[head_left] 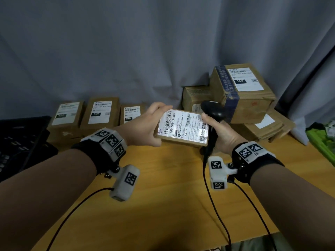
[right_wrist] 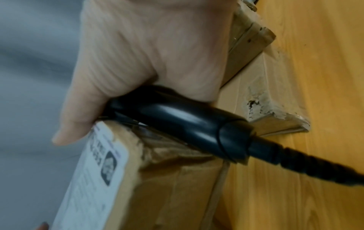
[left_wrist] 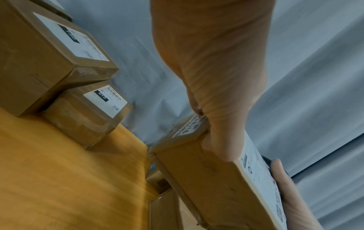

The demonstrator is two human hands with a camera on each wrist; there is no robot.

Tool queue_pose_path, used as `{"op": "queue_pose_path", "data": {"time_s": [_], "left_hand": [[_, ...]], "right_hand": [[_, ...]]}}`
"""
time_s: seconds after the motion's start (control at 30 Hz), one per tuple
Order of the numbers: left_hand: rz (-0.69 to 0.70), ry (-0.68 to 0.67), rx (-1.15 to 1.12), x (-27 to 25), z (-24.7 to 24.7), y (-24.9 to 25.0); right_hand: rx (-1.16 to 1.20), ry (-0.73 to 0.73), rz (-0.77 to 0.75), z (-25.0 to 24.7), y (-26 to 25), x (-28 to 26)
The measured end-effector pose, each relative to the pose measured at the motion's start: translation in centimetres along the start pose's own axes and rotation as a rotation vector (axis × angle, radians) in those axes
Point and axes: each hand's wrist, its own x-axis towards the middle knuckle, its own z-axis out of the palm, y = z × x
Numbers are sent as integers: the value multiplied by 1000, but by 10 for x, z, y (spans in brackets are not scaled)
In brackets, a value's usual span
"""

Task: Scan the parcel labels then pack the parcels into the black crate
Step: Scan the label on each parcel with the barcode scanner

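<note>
- Cardboard parcel [head_left: 182, 128], flat and rectangular with a glossy white label, is held above the wooden bench [head_left: 163, 205].
- Its left end is gripped by the left hand [head_left: 145, 125]; the right hand [head_left: 220, 134] is curled round a smooth black scanner [head_left: 213, 113], thumb against the parcel's right edge.
- Black crate [head_left: 20, 140] sits at the bench's left edge; bare bench is seen below the hands.

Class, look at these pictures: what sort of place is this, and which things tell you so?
Probably a parcel packing or sorting station: labelled cardboard parcels are stacked on a wooden table, the right hand holds a barcode scanner, and a black crate waits alongside.
</note>
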Motion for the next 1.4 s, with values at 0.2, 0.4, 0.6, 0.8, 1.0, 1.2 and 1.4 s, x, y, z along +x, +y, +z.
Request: {"op": "queue_pose_path", "data": {"time_s": [0.2, 0.4, 0.6, 0.8, 1.0, 1.2, 1.4], "left_hand": [[25, 98, -65, 8, -9, 1], [-470, 445, -670, 27, -9, 3], [-606, 182, -1195, 38, -14, 29], [-611, 226, -1256, 41, -8, 16], [-689, 219, -1007, 36, -7, 8], [-733, 191, -1018, 33, -5, 12], [-783, 76, -910, 38, -13, 11]], "right_hand": [[27, 34, 8, 4, -2, -4], [223, 132, -92, 29, -8, 2], [277, 140, -108, 55, -23, 12], [89, 54, -51, 61, -23, 13], [-119, 192, -130, 65, -22, 23], [-166, 204, -221, 67, -26, 25], [-320, 198, -249, 60, -32, 25]]}}
